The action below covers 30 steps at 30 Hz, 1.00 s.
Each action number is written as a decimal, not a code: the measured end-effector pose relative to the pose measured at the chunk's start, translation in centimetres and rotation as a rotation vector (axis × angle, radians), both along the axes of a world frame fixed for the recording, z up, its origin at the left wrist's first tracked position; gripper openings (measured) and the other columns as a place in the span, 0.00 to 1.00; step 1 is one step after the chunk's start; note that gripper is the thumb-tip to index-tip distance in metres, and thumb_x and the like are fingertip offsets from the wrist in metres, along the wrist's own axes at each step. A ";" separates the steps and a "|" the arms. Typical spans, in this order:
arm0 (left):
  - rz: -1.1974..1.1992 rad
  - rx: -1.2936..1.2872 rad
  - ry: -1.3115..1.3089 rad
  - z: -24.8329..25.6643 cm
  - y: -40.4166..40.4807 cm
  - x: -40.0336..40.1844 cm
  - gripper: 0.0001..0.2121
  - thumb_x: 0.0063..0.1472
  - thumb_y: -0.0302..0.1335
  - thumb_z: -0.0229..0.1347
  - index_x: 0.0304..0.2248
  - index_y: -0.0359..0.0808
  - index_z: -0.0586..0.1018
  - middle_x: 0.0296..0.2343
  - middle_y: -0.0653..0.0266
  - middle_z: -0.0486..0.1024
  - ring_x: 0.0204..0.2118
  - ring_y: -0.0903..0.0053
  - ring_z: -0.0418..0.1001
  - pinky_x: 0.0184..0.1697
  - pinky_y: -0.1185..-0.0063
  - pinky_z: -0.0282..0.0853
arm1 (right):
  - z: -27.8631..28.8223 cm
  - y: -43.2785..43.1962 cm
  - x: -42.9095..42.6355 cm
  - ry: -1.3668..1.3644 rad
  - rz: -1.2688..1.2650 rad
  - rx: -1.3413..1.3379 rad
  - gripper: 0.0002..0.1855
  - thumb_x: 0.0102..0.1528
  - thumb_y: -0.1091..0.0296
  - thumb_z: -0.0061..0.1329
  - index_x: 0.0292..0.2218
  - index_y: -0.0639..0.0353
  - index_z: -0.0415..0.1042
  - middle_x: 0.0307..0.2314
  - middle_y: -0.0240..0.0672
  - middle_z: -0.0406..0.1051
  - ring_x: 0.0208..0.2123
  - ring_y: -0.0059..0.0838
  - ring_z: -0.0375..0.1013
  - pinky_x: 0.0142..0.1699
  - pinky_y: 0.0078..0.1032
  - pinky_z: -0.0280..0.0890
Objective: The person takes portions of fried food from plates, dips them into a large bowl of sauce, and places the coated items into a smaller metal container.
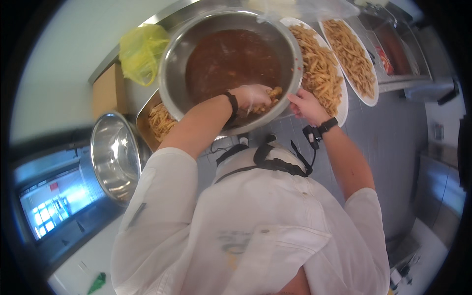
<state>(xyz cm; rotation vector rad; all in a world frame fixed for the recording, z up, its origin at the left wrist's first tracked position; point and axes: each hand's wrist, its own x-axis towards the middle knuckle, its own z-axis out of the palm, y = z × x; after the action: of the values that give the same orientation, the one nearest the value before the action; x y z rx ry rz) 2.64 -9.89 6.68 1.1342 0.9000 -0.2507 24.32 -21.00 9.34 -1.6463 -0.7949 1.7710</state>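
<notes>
A large stainless steel bowl (pixel 173 88) stands before me, part filled with reddish-brown liquid (pixel 228 62). My left hand (pixel 255 96), in a clear plastic glove, reaches into it at the near right side. Its fingers are closed around wet, yellowish-brown food pieces (pixel 274 96), which look like chicken feet. More of these lie beneath, partly hidden by the hand. My right hand (pixel 304 105), seemingly bare, grips the bowl's right rim between thumb and fingers. Just beyond it, a white oval platter (pixel 343 110) is heaped with similar pale pieces (pixel 319 70).
A second heaped white platter (pixel 373 94) lies further right, near a metal sink (pixel 402 48). Left of the bowl are a metal tray of pieces (pixel 160 121), an empty steel bowl (pixel 116 155), a cardboard box (pixel 108 90) and a yellow plastic bag (pixel 142 51). Clear plastic (pixel 313 11) overhangs the far rim.
</notes>
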 end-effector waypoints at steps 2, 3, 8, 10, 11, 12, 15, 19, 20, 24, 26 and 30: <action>0.076 -0.105 -0.014 1.4 -0.1 -1.1 0.18 0.55 0.16 0.55 0.46 0.35 0.75 0.33 0.64 0.76 0.33 0.77 0.76 0.34 0.77 0.73 | 0.4 0.0 -0.1 -0.039 0.006 -0.006 0.15 0.63 0.51 0.52 0.40 0.53 0.71 0.26 0.23 0.67 0.24 0.16 0.66 0.29 0.19 0.65; 0.092 -0.155 -0.012 2.6 0.0 -1.3 0.17 0.56 0.17 0.55 0.46 0.35 0.75 0.33 0.64 0.75 0.33 0.76 0.76 0.35 0.77 0.73 | 0.3 -0.3 0.3 -0.044 -0.006 0.001 0.15 0.63 0.51 0.51 0.40 0.53 0.71 0.25 0.23 0.66 0.24 0.15 0.65 0.30 0.19 0.65; 0.226 -0.101 -0.161 4.0 1.8 -7.9 0.15 0.56 0.17 0.57 0.44 0.35 0.74 0.32 0.64 0.74 0.30 0.79 0.76 0.28 0.78 0.74 | -0.2 0.0 0.2 -0.064 0.026 0.002 0.14 0.63 0.51 0.52 0.39 0.52 0.70 0.25 0.22 0.66 0.24 0.15 0.65 0.30 0.19 0.66; 0.320 -0.002 -0.102 7.7 1.9 -11.0 0.16 0.55 0.16 0.58 0.43 0.35 0.72 0.32 0.63 0.74 0.28 0.79 0.75 0.26 0.79 0.74 | -0.5 -0.1 0.3 -0.065 0.012 -0.002 0.14 0.63 0.51 0.52 0.39 0.51 0.70 0.25 0.23 0.66 0.24 0.15 0.65 0.30 0.20 0.66; 0.355 0.067 -0.061 9.5 1.7 -13.2 0.17 0.55 0.16 0.58 0.44 0.34 0.72 0.31 0.62 0.73 0.28 0.79 0.75 0.26 0.79 0.75 | -0.3 -0.1 0.2 -0.059 0.024 0.000 0.14 0.63 0.51 0.52 0.39 0.51 0.70 0.25 0.23 0.66 0.24 0.15 0.65 0.30 0.20 0.66; 0.414 0.117 -0.078 10.9 1.4 -15.8 0.17 0.55 0.17 0.58 0.44 0.34 0.71 0.31 0.62 0.73 0.28 0.78 0.75 0.25 0.80 0.74 | -0.1 -0.1 0.1 -0.048 0.020 -0.001 0.14 0.63 0.51 0.52 0.38 0.51 0.70 0.25 0.23 0.66 0.24 0.15 0.65 0.30 0.20 0.66; 0.625 0.245 -0.036 13.6 -0.1 -23.7 0.16 0.55 0.17 0.57 0.43 0.33 0.71 0.30 0.62 0.72 0.28 0.78 0.74 0.24 0.81 0.71 | -0.3 -0.1 0.2 -0.034 0.022 0.002 0.14 0.63 0.51 0.52 0.38 0.51 0.69 0.25 0.23 0.67 0.23 0.15 0.65 0.30 0.20 0.66; 0.716 0.299 0.049 14.2 -2.4 -29.9 0.17 0.55 0.18 0.58 0.45 0.31 0.73 0.32 0.62 0.74 0.30 0.76 0.75 0.26 0.80 0.72 | 0.2 -0.1 0.0 -0.035 -0.003 -0.015 0.14 0.63 0.51 0.53 0.38 0.51 0.69 0.25 0.22 0.67 0.23 0.14 0.64 0.29 0.19 0.65; 0.784 0.286 0.109 14.3 -2.7 -30.3 0.18 0.55 0.19 0.59 0.46 0.30 0.74 0.33 0.61 0.75 0.32 0.74 0.77 0.29 0.80 0.74 | 0.2 -0.1 0.1 -0.030 0.006 -0.005 0.14 0.63 0.51 0.52 0.38 0.51 0.69 0.25 0.22 0.67 0.23 0.14 0.64 0.29 0.18 0.64; 0.505 0.452 0.737 14.9 -1.5 -30.8 0.26 0.60 0.32 0.59 0.56 0.30 0.73 0.46 0.53 0.79 0.43 0.59 0.80 0.45 0.74 0.77 | 0.4 0.1 0.2 -0.035 0.049 0.006 0.13 0.64 0.52 0.52 0.38 0.51 0.69 0.25 0.21 0.66 0.23 0.14 0.64 0.28 0.18 0.64; 0.296 0.628 0.778 15.3 1.0 -28.8 0.26 0.61 0.35 0.59 0.56 0.30 0.73 0.48 0.51 0.78 0.43 0.60 0.80 0.46 0.73 0.76 | 0.5 0.1 0.0 -0.058 0.040 -0.004 0.13 0.64 0.52 0.51 0.38 0.51 0.69 0.25 0.21 0.66 0.23 0.13 0.64 0.28 0.17 0.64; 0.012 0.964 0.531 13.4 4.7 -21.2 0.28 0.60 0.45 0.59 0.52 0.31 0.77 0.46 0.47 0.78 0.48 0.56 0.77 0.54 0.70 0.70 | 0.6 -0.1 0.3 -0.048 0.037 0.006 0.13 0.64 0.52 0.51 0.38 0.51 0.69 0.25 0.21 0.66 0.24 0.13 0.65 0.28 0.17 0.63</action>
<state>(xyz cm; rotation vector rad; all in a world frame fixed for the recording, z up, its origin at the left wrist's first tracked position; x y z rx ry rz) -18.56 -5.23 20.07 1.9975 1.5789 -0.0946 24.65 -21.10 9.93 -1.6865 -0.8569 1.7585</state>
